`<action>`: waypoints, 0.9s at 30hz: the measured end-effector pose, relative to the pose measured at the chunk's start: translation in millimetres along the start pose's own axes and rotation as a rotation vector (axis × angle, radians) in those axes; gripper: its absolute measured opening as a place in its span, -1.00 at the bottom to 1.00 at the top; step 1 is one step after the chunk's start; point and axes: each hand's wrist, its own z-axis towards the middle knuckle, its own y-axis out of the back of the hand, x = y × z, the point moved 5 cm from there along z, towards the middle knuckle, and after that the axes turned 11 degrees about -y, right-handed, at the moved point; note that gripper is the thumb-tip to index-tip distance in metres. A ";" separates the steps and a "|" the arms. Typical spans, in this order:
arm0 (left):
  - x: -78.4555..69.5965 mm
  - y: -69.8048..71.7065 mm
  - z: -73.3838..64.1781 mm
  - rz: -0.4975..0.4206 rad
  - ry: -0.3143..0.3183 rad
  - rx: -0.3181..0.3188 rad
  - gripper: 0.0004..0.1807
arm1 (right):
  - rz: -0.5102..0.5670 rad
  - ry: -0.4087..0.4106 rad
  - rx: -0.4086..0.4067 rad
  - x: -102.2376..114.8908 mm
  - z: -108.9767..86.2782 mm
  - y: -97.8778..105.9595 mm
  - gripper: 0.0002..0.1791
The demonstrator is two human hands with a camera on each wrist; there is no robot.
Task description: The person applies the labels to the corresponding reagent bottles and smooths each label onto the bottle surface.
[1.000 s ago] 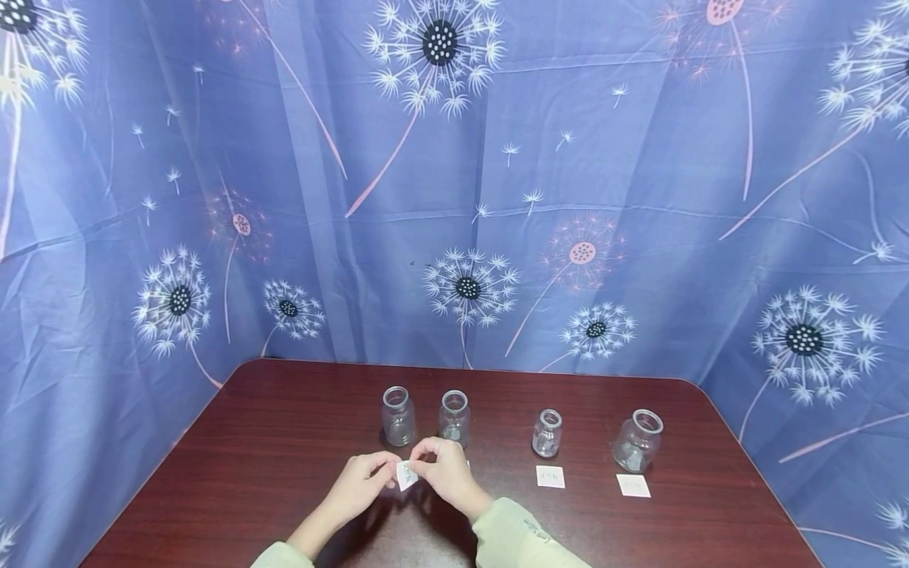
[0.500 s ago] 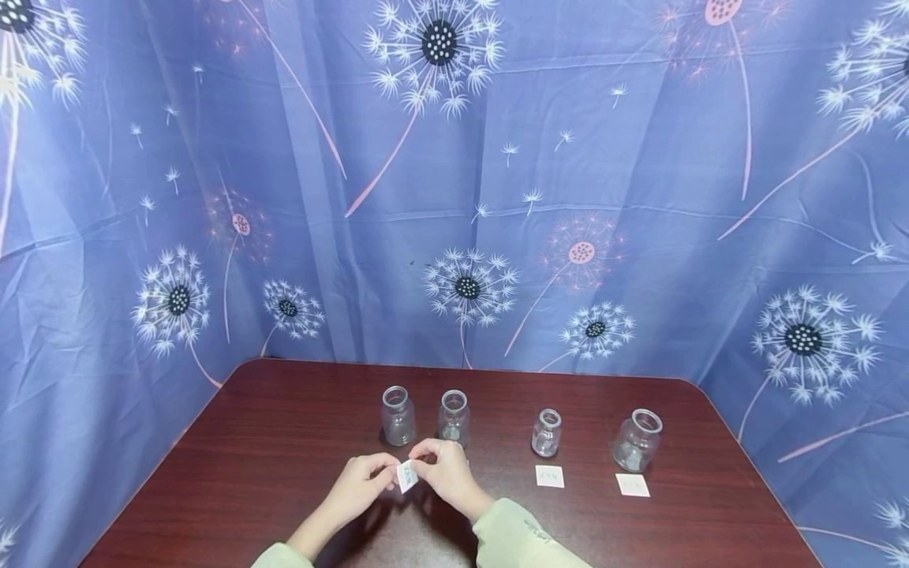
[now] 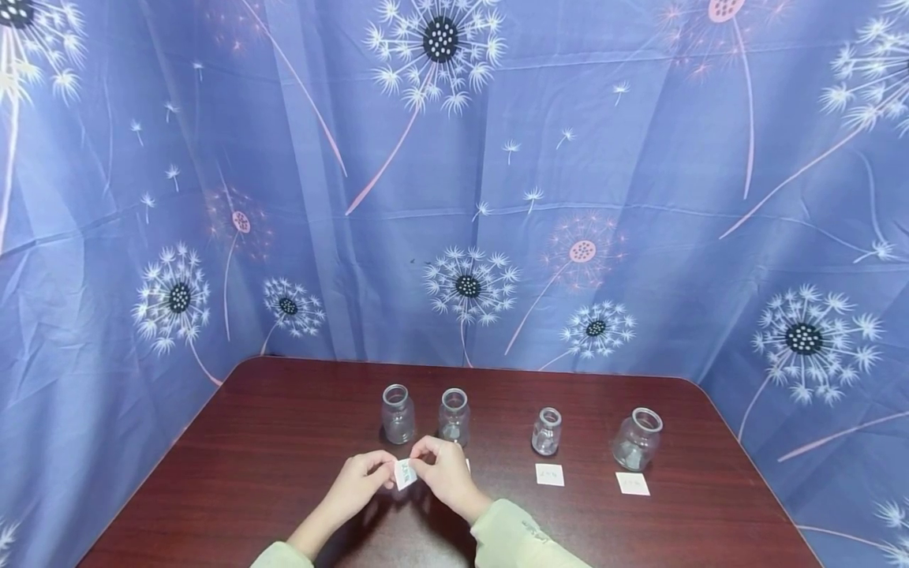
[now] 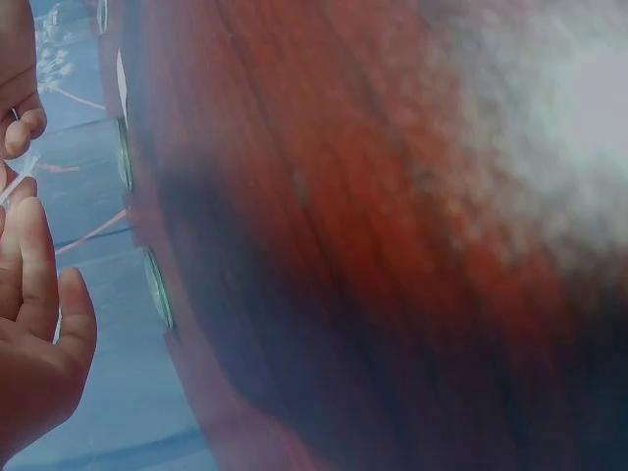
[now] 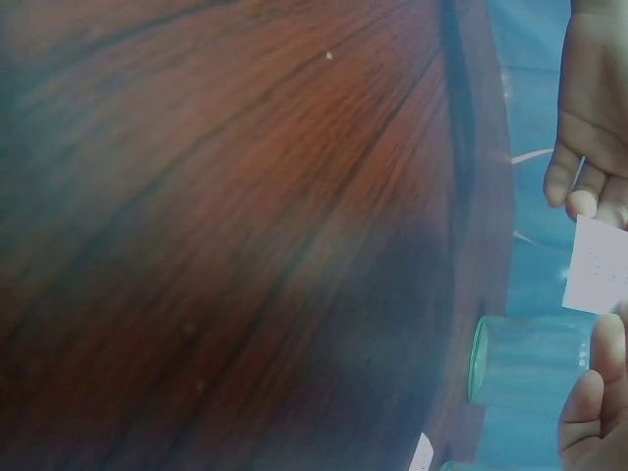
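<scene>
Left hand (image 3: 359, 483) and right hand (image 3: 447, 476), fingers (image 3: 380, 457) nearly closed, pinch a square white paper label (image 3: 405, 475): likely light, creasable, best held by edges.

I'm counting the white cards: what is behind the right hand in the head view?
A clear glass jar stands behind the right hand, which covers part of the jar's base. A sliver of white paper shows at the hand's edge; the rest is covered.

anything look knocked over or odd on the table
Nothing stands out: the four glass jars stand upright, no spill shows, and two paper squares at right lie flat. The left hand and right hand pinch another square.
</scene>
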 end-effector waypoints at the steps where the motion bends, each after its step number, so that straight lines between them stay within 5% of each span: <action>1: 0.7 0.0 0.0 -0.017 0.011 0.000 -0.84 | -0.001 0.013 -0.008 0.8 -0.4 0.4 -0.88; 13: 11.4 -0.2 0.7 -0.114 0.147 -0.001 -0.79 | 0.048 0.188 -0.032 9.1 -4.1 2.0 -0.88; 18: 13.2 0.0 0.0 -0.140 0.159 0.002 -0.78 | 0.055 0.236 -0.058 11.9 -6.3 4.0 -0.87; 21: 3.9 2.0 -1.2 -0.157 0.154 -0.003 -0.79 | 0.053 0.244 -0.074 11.2 -6.3 4.4 -0.85; 27: 12.2 4.0 -1.6 -0.094 0.166 -0.055 -0.86 | 0.095 0.174 -0.017 12.5 -6.7 4.5 -0.84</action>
